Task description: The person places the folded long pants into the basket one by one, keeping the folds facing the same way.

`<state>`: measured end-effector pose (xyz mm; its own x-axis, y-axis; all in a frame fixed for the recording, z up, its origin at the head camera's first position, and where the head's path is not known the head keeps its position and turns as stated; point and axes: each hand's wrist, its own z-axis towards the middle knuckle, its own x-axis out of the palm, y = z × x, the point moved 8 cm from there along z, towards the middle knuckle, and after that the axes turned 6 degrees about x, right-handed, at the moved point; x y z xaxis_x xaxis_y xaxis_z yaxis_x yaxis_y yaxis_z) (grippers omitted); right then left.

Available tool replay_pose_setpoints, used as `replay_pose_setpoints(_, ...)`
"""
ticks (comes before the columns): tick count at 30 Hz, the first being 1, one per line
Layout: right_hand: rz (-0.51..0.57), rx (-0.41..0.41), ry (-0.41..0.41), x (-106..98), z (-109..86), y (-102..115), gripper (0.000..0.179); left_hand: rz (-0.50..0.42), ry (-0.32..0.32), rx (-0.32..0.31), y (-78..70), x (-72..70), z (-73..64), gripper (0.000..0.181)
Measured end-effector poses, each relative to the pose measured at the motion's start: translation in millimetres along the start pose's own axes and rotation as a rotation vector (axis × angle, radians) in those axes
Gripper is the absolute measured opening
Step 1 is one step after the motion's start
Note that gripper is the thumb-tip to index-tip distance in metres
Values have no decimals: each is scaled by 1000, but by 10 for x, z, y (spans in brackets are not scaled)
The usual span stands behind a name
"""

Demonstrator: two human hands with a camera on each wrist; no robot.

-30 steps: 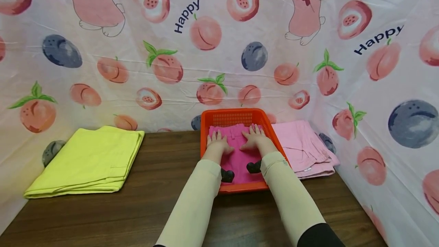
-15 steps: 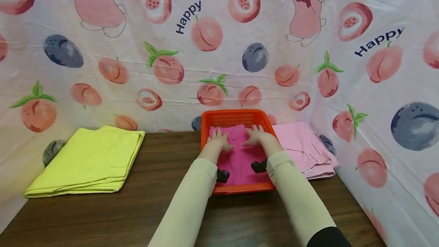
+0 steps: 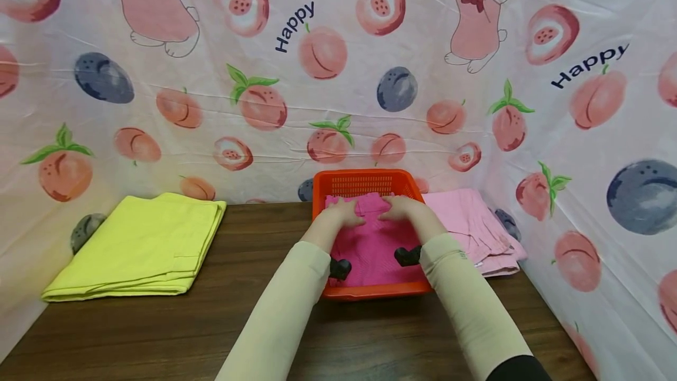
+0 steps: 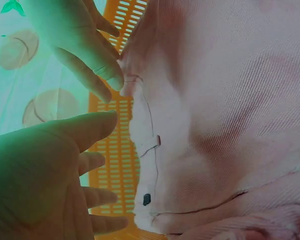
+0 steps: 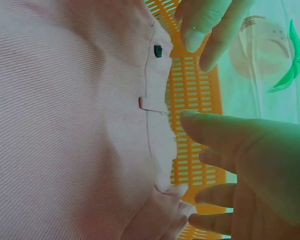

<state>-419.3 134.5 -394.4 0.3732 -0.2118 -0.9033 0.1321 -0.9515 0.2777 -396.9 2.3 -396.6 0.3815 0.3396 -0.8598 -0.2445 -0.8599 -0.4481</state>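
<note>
Folded bright pink trousers [image 3: 378,257] lie in a red-orange plastic basket [image 3: 378,291], their waistband and belt loops toward the back wall. My left hand [image 3: 342,215] is over the waistband's left part, and my right hand [image 3: 404,210] over its right part. In the left wrist view, the left hand's fingers [image 4: 97,132] stretch loosely between the slotted basket wall and the waistband. In the right wrist view, the right hand's fingers [image 5: 215,195] reach similarly beside the cloth edge. Neither hand is curled round the cloth; whether fingertips touch it is unclear.
A folded yellow garment [image 3: 143,246] lies on the left of the dark wooden table [image 3: 254,287]. Folded light pink trousers [image 3: 471,225] lie right of the basket, close against it. A fruit-print curtain [image 3: 344,75] stands along the back and right side.
Both hands have lifted from lying spread on the pink trousers. Their wrists have risen and moved apart, and the fingers have tipped down toward the waistband. The basket stays in place.
</note>
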Motion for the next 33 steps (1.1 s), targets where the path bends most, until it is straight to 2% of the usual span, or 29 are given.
replay_pose_setpoints(5,16,-32,-63,-92,-46,14,62,2,-27,99,-53,-64,-7,60)
replay_pose_setpoints(8,17,-42,-91,-131,-84,18,61,-24,-64,127,-40,-111,-36,58)
replay_pose_setpoints(18,92,-98,-174,-235,-227,49,55,-53,-172,146,64,-226,-45,58)
replay_pose_setpoints(26,119,-139,-248,-278,-338,56,56,-87,-260,185,85,-303,-95,57)
replay_pose_setpoints(30,134,-134,-269,-265,-398,54,58,-74,-294,211,72,-326,-138,58)
replay_pose_setpoints(33,123,-135,-284,-247,-430,51,61,-27,-309,220,60,-335,-170,60)
